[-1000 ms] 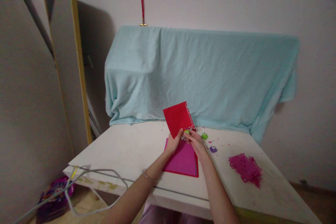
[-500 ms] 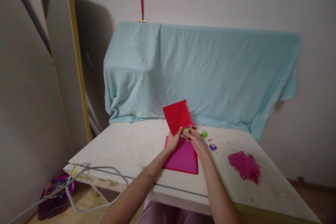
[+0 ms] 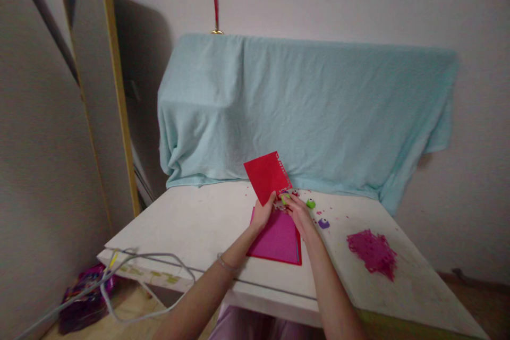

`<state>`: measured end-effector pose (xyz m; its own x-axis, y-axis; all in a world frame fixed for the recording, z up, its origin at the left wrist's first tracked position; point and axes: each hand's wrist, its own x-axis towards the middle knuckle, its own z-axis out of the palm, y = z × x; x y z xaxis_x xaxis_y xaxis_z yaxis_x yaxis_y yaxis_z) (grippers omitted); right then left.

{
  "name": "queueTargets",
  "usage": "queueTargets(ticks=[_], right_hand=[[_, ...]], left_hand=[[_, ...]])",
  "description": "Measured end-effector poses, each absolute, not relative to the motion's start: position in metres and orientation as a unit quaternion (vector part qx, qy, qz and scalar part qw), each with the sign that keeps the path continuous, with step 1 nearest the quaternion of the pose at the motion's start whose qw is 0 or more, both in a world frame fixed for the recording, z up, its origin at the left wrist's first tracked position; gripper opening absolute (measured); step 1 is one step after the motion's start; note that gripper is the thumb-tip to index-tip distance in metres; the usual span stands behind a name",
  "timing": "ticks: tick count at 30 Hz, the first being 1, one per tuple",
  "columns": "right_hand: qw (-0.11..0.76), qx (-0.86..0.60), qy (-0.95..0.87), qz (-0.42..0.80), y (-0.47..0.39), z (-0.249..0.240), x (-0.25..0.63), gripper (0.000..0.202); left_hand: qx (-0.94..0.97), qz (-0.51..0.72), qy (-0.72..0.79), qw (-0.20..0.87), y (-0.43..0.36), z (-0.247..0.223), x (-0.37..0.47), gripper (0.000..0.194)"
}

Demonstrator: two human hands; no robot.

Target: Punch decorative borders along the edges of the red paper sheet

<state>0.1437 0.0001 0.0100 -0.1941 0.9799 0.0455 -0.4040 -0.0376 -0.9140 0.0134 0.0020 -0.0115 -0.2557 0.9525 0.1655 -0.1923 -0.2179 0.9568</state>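
Closed on the lower edge of a red paper sheet (image 3: 266,176), my left hand (image 3: 263,212) keeps it tilted up above the table. Small punched holes run along the sheet's right edge. A green craft punch (image 3: 285,199) is in my right hand (image 3: 298,213), by the sheet's lower right corner; whether the paper sits in its slot is too small to tell. Beneath both hands lies a stack of pink and red paper (image 3: 274,239). To the right of my right hand rest another green punch (image 3: 311,203), a purple punch (image 3: 323,222) and a red punch (image 3: 295,192).
Punched pink paper scraps (image 3: 372,255) lie in a heap on the white table (image 3: 191,218), right side. Tiny paper bits are scattered around the punches. A grey cable (image 3: 147,256) loops over the front left edge. A light blue cloth (image 3: 303,111) hangs behind.
The red sheet has shifted slightly left and turned a little in my left hand. The green punch in my right hand has moved slightly right. The other punches stay put.
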Motion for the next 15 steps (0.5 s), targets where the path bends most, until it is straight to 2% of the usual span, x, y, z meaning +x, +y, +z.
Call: queueTargets(ticks=[15], right_hand=[[0.566,-0.305,-0.414,0.645,0.0032,0.0097,0.1465,0.034]], left_hand=[[0.463,0.606,0.458,0.457,0.0040,-0.0165,0.0162,0.043]])
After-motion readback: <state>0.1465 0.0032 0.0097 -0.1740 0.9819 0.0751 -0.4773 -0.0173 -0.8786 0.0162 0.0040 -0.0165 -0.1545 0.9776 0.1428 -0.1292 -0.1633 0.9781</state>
